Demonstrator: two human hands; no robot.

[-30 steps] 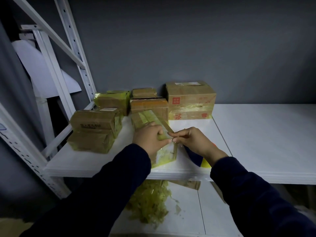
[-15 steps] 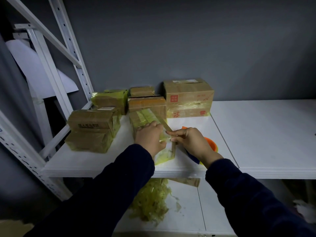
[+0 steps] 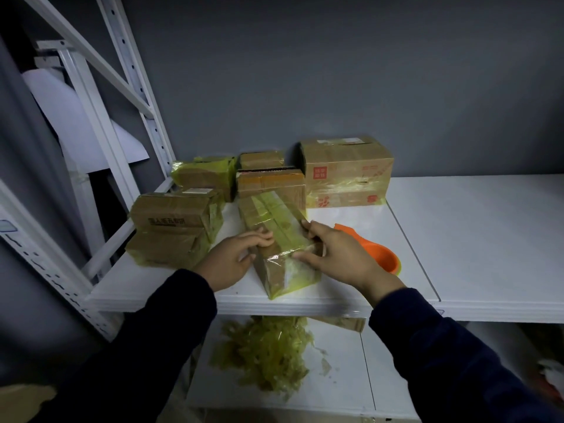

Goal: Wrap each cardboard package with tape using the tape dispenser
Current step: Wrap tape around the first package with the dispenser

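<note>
A long cardboard package (image 3: 276, 222) wrapped in yellowish tape lies slantwise on the white shelf (image 3: 457, 239), near its front edge. My left hand (image 3: 233, 259) grips the package's left side, with fingers curled over the top edge and the thumb on the side. My right hand (image 3: 337, 254) lies on the right side, its fingers spread along the top edge and its thumb pressing the tape at the near end. The orange tape dispenser (image 3: 380, 254) lies on the shelf just behind my right hand, partly hidden by it.
Several taped cardboard boxes stand behind and to the left: a stack of two (image 3: 174, 227), a large box (image 3: 345, 170) at the back, and smaller ones (image 3: 270, 181) between. A white rack frame (image 3: 128, 96) rises at left. Crumpled tape scraps (image 3: 265, 352) lie on the lower shelf.
My right hand has let go of the pinched tape strip and now lies spread on the package's right side. My left hand slid from the top to the left side. The orange dispenser shows more.
</note>
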